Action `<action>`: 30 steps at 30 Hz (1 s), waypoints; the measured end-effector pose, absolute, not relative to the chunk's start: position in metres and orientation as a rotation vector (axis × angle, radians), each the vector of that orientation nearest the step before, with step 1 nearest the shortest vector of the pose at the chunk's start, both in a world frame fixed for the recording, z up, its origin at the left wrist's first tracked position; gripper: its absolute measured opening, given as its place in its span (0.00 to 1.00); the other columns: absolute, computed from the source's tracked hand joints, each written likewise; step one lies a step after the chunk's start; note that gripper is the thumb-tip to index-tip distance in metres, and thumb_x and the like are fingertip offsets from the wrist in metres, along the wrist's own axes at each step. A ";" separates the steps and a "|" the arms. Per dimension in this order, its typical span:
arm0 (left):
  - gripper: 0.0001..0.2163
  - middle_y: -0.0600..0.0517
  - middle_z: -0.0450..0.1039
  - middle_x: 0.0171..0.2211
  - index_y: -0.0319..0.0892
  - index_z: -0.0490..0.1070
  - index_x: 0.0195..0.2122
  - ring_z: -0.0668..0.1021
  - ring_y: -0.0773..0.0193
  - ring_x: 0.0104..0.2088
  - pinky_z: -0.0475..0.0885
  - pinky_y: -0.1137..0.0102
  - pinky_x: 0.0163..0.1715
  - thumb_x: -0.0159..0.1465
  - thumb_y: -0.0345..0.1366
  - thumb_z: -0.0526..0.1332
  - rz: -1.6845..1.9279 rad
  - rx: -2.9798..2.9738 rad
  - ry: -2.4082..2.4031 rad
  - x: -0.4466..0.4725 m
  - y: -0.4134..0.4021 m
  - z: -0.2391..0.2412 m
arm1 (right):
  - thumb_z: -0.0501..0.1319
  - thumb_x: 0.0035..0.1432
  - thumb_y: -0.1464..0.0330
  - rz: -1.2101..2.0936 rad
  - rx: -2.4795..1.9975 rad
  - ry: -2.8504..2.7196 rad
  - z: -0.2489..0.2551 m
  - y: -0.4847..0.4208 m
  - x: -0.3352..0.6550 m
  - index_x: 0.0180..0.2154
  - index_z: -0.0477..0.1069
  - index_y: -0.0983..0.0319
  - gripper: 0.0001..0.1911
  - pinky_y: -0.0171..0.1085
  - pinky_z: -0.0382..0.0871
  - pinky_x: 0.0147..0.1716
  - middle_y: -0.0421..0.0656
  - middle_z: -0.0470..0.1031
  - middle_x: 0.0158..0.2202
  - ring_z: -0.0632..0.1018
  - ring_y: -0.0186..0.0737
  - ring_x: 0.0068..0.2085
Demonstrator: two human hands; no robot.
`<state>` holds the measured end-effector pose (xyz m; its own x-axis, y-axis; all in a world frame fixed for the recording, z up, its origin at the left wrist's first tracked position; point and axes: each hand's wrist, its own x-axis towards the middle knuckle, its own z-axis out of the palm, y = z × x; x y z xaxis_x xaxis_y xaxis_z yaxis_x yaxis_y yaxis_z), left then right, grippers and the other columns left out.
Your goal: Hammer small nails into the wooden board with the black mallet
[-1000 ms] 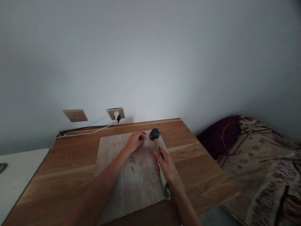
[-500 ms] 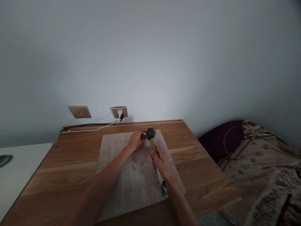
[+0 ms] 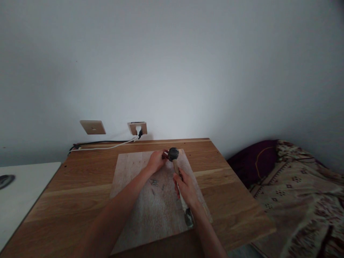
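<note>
My right hand (image 3: 185, 184) is wrapped round the handle of a mallet with a dark rounded head (image 3: 173, 153), a pale shaft and a dark butt end. The mallet's head is at the far part of a pale wooden board (image 3: 150, 222), close to the fingers of my left hand (image 3: 158, 160). Those left fingers are pinched together near the board's far edge; what lies between them is hidden by the hand and the mallet head. Several small metal nails or screws (image 3: 154, 182) lie loose in the middle of the board.
The board rests on a brown wooden table (image 3: 231, 193) against a white wall. A socket (image 3: 138, 128) with a plug, a white cable (image 3: 107, 147) and a wall switch (image 3: 92, 127) are behind. To the left is a white surface (image 3: 29, 186); to the right, patterned bedding (image 3: 295, 193).
Both hands and the mallet keep nearly the same place on the board. The whole view has shifted very slightly.
</note>
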<state>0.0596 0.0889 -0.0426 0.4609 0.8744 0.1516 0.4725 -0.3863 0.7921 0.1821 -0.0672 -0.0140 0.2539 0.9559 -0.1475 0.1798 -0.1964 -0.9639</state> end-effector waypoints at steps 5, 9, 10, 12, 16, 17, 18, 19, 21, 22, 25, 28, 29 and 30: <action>0.15 0.50 0.85 0.38 0.42 0.78 0.46 0.85 0.58 0.40 0.77 0.66 0.45 0.58 0.23 0.66 0.753 2.011 1.101 0.060 0.089 -0.044 | 0.57 0.60 0.53 1.033 -1.593 -1.051 -0.016 -0.069 0.180 0.34 0.64 0.56 0.14 0.32 0.59 0.10 0.31 0.62 0.19 0.65 0.33 0.15; 0.16 0.50 0.85 0.37 0.42 0.79 0.46 0.85 0.58 0.39 0.76 0.67 0.45 0.58 0.23 0.67 0.744 2.013 1.123 0.061 0.089 -0.043 | 0.58 0.58 0.52 1.044 -1.604 -1.037 -0.012 -0.068 0.181 0.33 0.63 0.56 0.15 0.32 0.58 0.10 0.32 0.63 0.19 0.65 0.33 0.15; 0.16 0.50 0.85 0.37 0.42 0.79 0.46 0.85 0.58 0.39 0.76 0.67 0.44 0.58 0.23 0.67 0.746 2.021 1.127 0.061 0.089 -0.043 | 0.58 0.58 0.52 1.045 -1.607 -1.042 -0.011 -0.068 0.181 0.32 0.64 0.56 0.15 0.32 0.59 0.10 0.32 0.63 0.19 0.66 0.33 0.15; 0.15 0.50 0.85 0.36 0.42 0.79 0.46 0.84 0.58 0.38 0.76 0.67 0.43 0.58 0.24 0.67 0.750 2.027 1.126 0.061 0.089 -0.044 | 0.58 0.58 0.53 1.036 -1.611 -1.052 -0.008 -0.067 0.182 0.33 0.64 0.56 0.14 0.32 0.59 0.11 0.32 0.64 0.19 0.66 0.33 0.15; 0.14 0.51 0.85 0.36 0.42 0.79 0.45 0.84 0.59 0.37 0.75 0.68 0.41 0.58 0.25 0.68 0.770 2.040 1.103 0.060 0.090 -0.047 | 0.58 0.58 0.54 1.026 -1.626 -1.066 -0.007 -0.066 0.182 0.33 0.64 0.57 0.14 0.32 0.58 0.11 0.31 0.63 0.17 0.65 0.33 0.14; 0.14 0.51 0.84 0.36 0.41 0.79 0.45 0.84 0.60 0.37 0.75 0.68 0.41 0.58 0.25 0.68 0.776 2.044 1.098 0.059 0.091 -0.048 | 0.58 0.58 0.54 1.025 -1.628 -1.062 -0.008 -0.066 0.182 0.34 0.64 0.57 0.14 0.31 0.58 0.11 0.31 0.63 0.18 0.65 0.32 0.14; 0.13 0.51 0.84 0.36 0.41 0.79 0.44 0.84 0.60 0.37 0.75 0.67 0.42 0.58 0.25 0.67 0.779 2.047 1.092 0.059 0.091 -0.050 | 0.58 0.58 0.54 1.023 -1.628 -1.053 -0.008 -0.067 0.182 0.34 0.64 0.57 0.14 0.31 0.57 0.11 0.31 0.63 0.18 0.65 0.32 0.15; 0.12 0.51 0.84 0.36 0.41 0.79 0.44 0.84 0.60 0.38 0.75 0.67 0.42 0.59 0.26 0.68 0.779 2.048 1.085 0.059 0.091 -0.051 | 0.58 0.58 0.53 1.017 -1.628 -1.042 -0.009 -0.068 0.182 0.35 0.64 0.57 0.14 0.32 0.58 0.11 0.31 0.63 0.19 0.65 0.33 0.15; 0.11 0.50 0.84 0.35 0.41 0.78 0.43 0.83 0.59 0.37 0.74 0.66 0.43 0.59 0.28 0.68 0.778 2.051 1.072 0.060 0.091 -0.052 | 0.57 0.58 0.52 0.999 -1.628 -1.017 -0.010 -0.073 0.182 0.35 0.64 0.57 0.15 0.32 0.58 0.11 0.31 0.62 0.19 0.65 0.33 0.16; 0.12 0.50 0.84 0.35 0.41 0.78 0.44 0.83 0.60 0.37 0.74 0.66 0.43 0.58 0.28 0.68 0.772 2.053 1.063 0.060 0.091 -0.052 | 0.57 0.58 0.52 0.986 -1.628 -1.007 -0.010 -0.077 0.182 0.35 0.63 0.56 0.15 0.33 0.58 0.11 0.31 0.62 0.19 0.65 0.34 0.16; 0.17 0.49 0.83 0.38 0.40 0.77 0.47 0.82 0.61 0.36 0.75 0.67 0.42 0.55 0.26 0.67 0.758 2.031 1.022 0.058 0.091 -0.048 | 0.57 0.59 0.51 0.961 -1.633 -1.012 -0.012 -0.091 0.184 0.32 0.63 0.56 0.16 0.34 0.58 0.12 0.32 0.61 0.17 0.63 0.35 0.15; 0.19 0.48 0.80 0.42 0.40 0.76 0.47 0.79 0.61 0.39 0.74 0.67 0.42 0.52 0.25 0.65 0.819 2.022 0.976 0.047 0.091 -0.035 | 0.58 0.61 0.50 0.958 -1.657 -1.014 -0.017 -0.105 0.187 0.32 0.63 0.55 0.17 0.36 0.59 0.13 0.33 0.61 0.16 0.65 0.38 0.16; 0.17 0.49 0.80 0.41 0.40 0.75 0.44 0.79 0.61 0.39 0.74 0.68 0.42 0.52 0.26 0.64 0.835 2.042 0.960 0.041 0.090 -0.029 | 0.58 0.61 0.49 0.969 -1.666 -0.999 -0.019 -0.109 0.188 0.31 0.64 0.55 0.17 0.36 0.60 0.13 0.33 0.61 0.16 0.65 0.38 0.16; 0.13 0.50 0.79 0.39 0.41 0.75 0.41 0.78 0.62 0.38 0.73 0.68 0.41 0.53 0.26 0.63 0.824 2.076 0.935 0.033 0.088 -0.022 | 0.58 0.60 0.48 0.982 -1.671 -0.978 -0.021 -0.111 0.189 0.31 0.64 0.55 0.18 0.37 0.60 0.13 0.33 0.61 0.16 0.64 0.38 0.16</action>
<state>0.0332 0.0875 -0.0216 0.5356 0.8045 0.2566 0.3557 -0.4906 0.7955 0.1887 -0.1111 -0.0209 0.3622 0.9159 -0.1731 0.1690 -0.2472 -0.9541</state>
